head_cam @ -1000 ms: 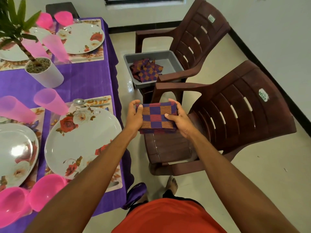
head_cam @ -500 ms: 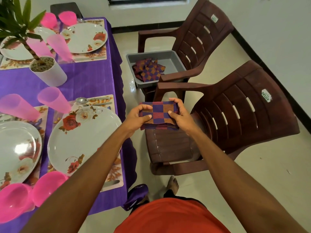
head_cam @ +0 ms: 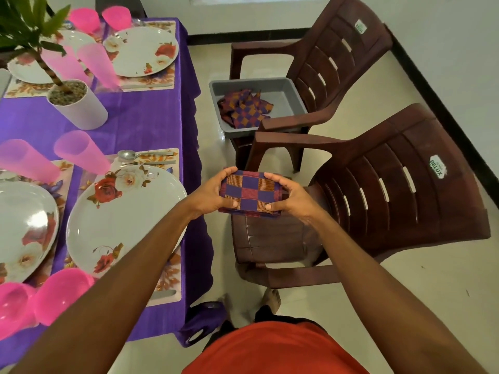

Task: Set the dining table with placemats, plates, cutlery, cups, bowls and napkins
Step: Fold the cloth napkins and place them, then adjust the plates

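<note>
so, fingertips first: the left fingers (head_cam: 229,172) curl over the far edge of the folded checked napkin (head_cam: 248,193) with the thumb pressed on its near edge. the right fingers (head_cam: 272,178) do the same, so left hand (head_cam: 213,195) and right hand (head_cam: 290,198) each pinch one short end. the napkin is held in the air above the front of the near chair (head_cam: 270,238), just beside the purple tablecloth (head_cam: 151,117).

i judge this to be the napkin step, with the fold squared and ready to lay. the next move calls for carrying it left to the near placemat (head_cam: 167,279) and setting it flat beside the near plate (head_cam: 121,220), without nudging the spoon (head_cam: 129,155) or the tumblers (head_cam: 81,152).

my counts: one napkin in hand; more in a heap (head_cam: 244,109) in the grey tub (head_cam: 270,85) on the far chair (head_cam: 337,49), too jumbled to number. four plates, four placemats, four pale tumblers. four brighter pink vessels (head_cam: 62,292), probably bowls, though the lens bends them. two chairs and one potted plant (head_cam: 78,103).
</note>
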A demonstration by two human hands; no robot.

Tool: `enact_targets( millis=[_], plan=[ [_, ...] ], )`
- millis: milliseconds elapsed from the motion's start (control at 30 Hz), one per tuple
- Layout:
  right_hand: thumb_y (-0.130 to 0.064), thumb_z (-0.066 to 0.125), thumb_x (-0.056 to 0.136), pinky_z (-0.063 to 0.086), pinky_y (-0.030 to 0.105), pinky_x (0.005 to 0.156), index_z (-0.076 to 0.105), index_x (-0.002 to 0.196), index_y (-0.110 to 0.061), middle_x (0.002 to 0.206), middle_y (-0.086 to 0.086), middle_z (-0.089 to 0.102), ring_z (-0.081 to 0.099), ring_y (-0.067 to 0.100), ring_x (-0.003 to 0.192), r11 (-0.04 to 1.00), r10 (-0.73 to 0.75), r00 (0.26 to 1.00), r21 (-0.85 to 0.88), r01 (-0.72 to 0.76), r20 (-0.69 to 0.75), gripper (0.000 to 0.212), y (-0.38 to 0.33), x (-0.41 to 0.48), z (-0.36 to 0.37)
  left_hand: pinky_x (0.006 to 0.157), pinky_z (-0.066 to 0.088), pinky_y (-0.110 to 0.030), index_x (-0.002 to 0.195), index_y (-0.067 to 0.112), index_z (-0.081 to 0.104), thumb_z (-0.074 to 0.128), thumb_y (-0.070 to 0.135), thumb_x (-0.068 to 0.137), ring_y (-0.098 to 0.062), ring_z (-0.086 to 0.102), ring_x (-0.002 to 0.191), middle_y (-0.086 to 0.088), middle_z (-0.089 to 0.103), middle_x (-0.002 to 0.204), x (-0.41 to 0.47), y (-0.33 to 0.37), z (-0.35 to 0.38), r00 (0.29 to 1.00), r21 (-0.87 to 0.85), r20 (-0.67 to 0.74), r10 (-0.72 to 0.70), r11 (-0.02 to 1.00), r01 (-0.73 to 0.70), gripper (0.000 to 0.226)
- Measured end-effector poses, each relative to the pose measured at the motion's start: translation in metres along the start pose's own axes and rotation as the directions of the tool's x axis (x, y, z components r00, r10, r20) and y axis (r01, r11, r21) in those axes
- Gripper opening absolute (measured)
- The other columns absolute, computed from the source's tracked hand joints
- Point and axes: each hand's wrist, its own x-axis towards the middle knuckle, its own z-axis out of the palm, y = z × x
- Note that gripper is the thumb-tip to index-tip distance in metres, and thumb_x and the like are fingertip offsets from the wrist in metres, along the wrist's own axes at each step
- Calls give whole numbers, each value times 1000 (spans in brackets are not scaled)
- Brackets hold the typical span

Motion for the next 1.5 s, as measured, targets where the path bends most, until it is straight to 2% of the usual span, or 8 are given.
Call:
enact_targets(
  millis=[367,500,633,767,867,1100,1300,1500],
  plan=[
    [13,76,77,61,29,73,40,151,-31,133,1,58,65,17,113,996,60,978,-74,-46,198,93,-21,58,-2,83,60,-32,147,24,37,76,-3,81,-19,66,108,-1,56,131,8,-3,-25,961,-49,-274,-41,998,29,82],
    [10,77,78,62,32,81,37,153,-28,132,-5,56,64,13,112,994,37,973,-105,-13,229,93,-41,101,27,82,61,-34,144,22,43,73,-10,80,-21,65,110,-1,56,129,13,-3,-75,939,-59,-339,-64,997,47,78],
    [7,79,77,61,31,83,39,151,-29,127,-5,58,65,11,108,989,16,970,-143,19,241,92,-70,160,65,77,62,-34,144,22,44,75,-10,78,-19,69,100,-2,57,131,29,-2,-145,921,43,-387,-46,997,68,80],
    [9,79,76,60,29,83,40,151,-22,126,-4,57,64,13,109,975,-37,969,-202,88,244,89,-102,226,114,66,54,-18,146,14,43,73,-14,75,-17,62,92,-4,52,135,49,-1,-219,891,225,-454,-20,965,136,82],
    [8,79,76,60,47,86,40,152,-21,121,-4,59,63,21,114,969,-29,966,-231,90,255,90,-118,275,148,68,50,-25,140,11,51,67,-17,74,-20,60,94,-4,59,119,66,-1,-262,856,300,-517,-23,931,206,73],
    [1,84,71,58,48,91,45,149,-21,125,-3,57,59,21,117,942,-10,977,-325,81,213,90,-118,344,203,80,50,-33,126,9,62,67,-3,78,-29,64,101,-12,68,116,99,-25,-316,813,428,-574,-103,809,404,50],
    [-21,87,60,63,48,74,44,147,-34,132,2,50,57,26,119,874,-26,979,-471,119,200,98,-97,362,221,89,50,-37,137,14,51,71,6,78,-34,57,115,-16,55,131,110,-45,-330,793,449,-582,-180,742,498,63],
    [-21,86,72,58,42,93,46,147,-28,130,2,45,56,23,119,802,-108,981,-569,181,161,85,-99,359,225,92,49,-38,150,20,31,70,5,82,-37,53,115,-19,37,138,114,-53,-333,790,463,-557,-254,696,550,79]
  ],
)
